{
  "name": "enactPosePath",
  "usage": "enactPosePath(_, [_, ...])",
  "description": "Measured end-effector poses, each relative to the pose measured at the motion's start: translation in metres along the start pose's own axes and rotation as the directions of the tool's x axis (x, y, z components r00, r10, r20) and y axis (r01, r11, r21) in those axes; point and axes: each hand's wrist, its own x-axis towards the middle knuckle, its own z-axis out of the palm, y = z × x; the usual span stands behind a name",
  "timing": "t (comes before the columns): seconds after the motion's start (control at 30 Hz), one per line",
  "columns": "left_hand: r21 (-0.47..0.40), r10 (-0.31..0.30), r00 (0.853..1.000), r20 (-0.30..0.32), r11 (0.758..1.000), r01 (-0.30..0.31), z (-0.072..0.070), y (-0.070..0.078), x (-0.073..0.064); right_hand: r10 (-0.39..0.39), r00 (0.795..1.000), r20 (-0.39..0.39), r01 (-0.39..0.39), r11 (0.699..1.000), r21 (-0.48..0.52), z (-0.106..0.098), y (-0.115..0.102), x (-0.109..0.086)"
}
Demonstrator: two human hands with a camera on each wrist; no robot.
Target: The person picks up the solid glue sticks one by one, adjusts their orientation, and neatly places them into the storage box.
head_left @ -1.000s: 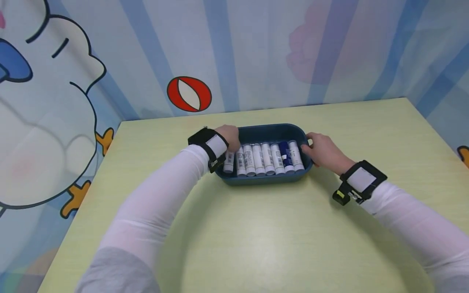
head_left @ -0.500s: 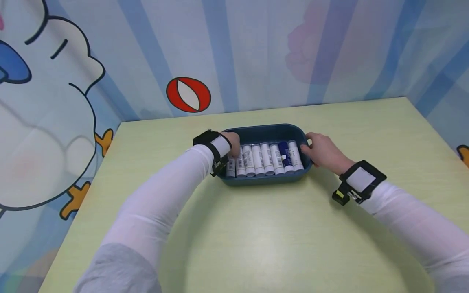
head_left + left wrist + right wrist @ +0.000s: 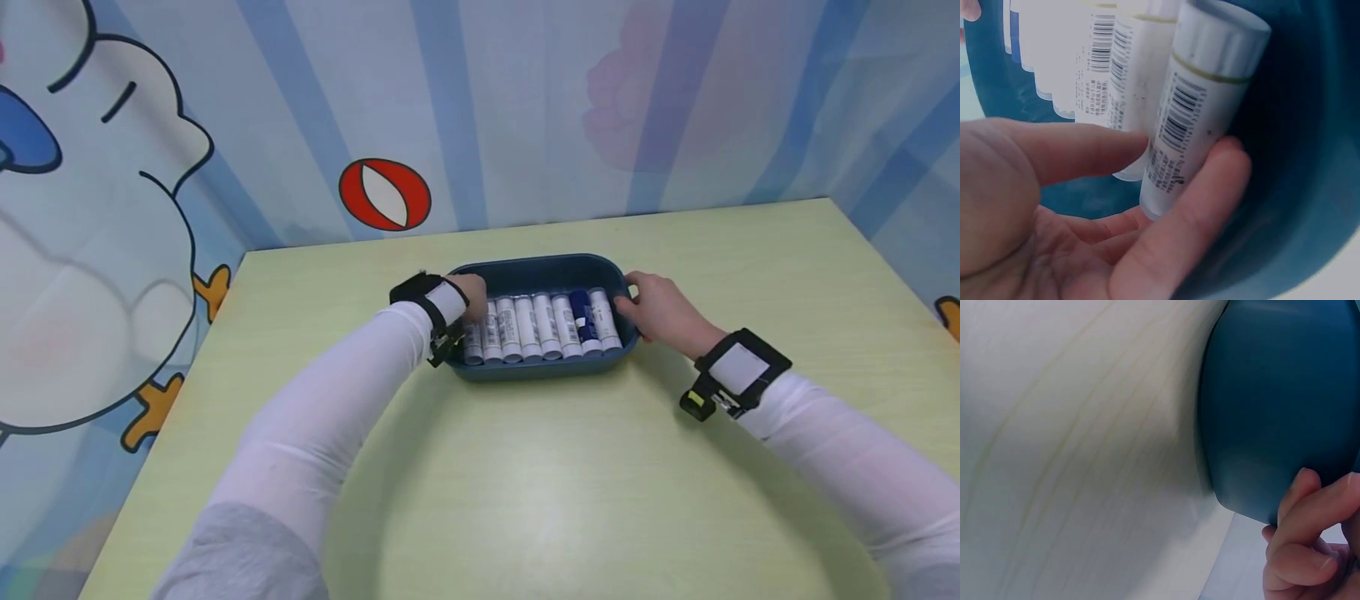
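A row of glue sticks [image 3: 528, 327] lies side by side in a dark blue plastic bin [image 3: 540, 371]. They are white except for a dark blue one [image 3: 582, 312] near the right end. At the left end, my left hand [image 3: 469, 293] reaches into the bin. In the left wrist view, its thumb and a finger pinch the last white glue stick [image 3: 1194, 106], barcode showing, close beside its neighbour. My right hand [image 3: 663, 312] grips the bin's right end, thumb at the rim; the right wrist view has its fingers [image 3: 1304, 512] against the outer wall.
The bin stands on a pale yellow wooden table [image 3: 570, 467]. Behind the table's back edge rises a blue striped wall covering [image 3: 517, 117] with cartoon figures. White sleeves and black wrist straps cover both forearms.
My left hand has come lower into the bin, bringing the leftmost glue stick right, closer to the row; the gap there has narrowed. My right hand has stayed on the bin's end.
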Motion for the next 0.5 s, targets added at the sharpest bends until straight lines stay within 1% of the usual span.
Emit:
enactPosePath(0.1, [-0.065,-0.001,1.000,-0.030,0.998,-0.001,0.000,0.000,-0.002,0.002,1.000,0.003,-0.002,1.000,-0.004,-0.001,0.001,0.000])
enactPosePath(0.17, [-0.105,-0.003,0.998,-0.070,0.994,-0.004,0.000,0.000,-0.006,0.005,1.000,0.003,-0.005,1.000,-0.015,-0.001,0.001,0.001])
enactPosePath(0.23, [-0.143,-0.008,0.993,-0.121,0.990,-0.009,-0.001,0.000,-0.013,0.009,1.000,0.015,-0.009,0.999,-0.036,-0.003,0.001,0.000])
enactPosePath(0.3, [-0.154,0.011,0.982,-0.188,0.987,-0.040,-0.002,0.001,-0.026,0.007,0.999,0.034,-0.005,0.998,-0.058,-0.004,0.001,0.000])
enactPosePath(0.33, [-0.142,0.033,0.974,-0.224,0.988,-0.066,-0.002,0.001,-0.035,0.006,0.999,0.046,-0.003,0.998,-0.071,-0.005,0.000,-0.001])
enactPosePath(0.4, [-0.125,0.091,0.952,-0.294,0.983,-0.132,-0.003,-0.001,-0.053,0.003,0.997,0.078,0.005,0.995,-0.101,-0.008,-0.001,-0.004])
enactPosePath(0.47, [-0.085,0.159,0.917,-0.365,0.976,-0.203,-0.002,-0.005,-0.072,-0.003,0.994,0.105,0.018,0.990,-0.140,-0.012,-0.004,-0.008])
enactPosePath(0.5, [-0.053,0.191,0.896,-0.400,0.972,-0.231,-0.001,-0.008,-0.080,-0.006,0.994,0.113,0.025,0.986,-0.165,-0.015,-0.006,-0.010])
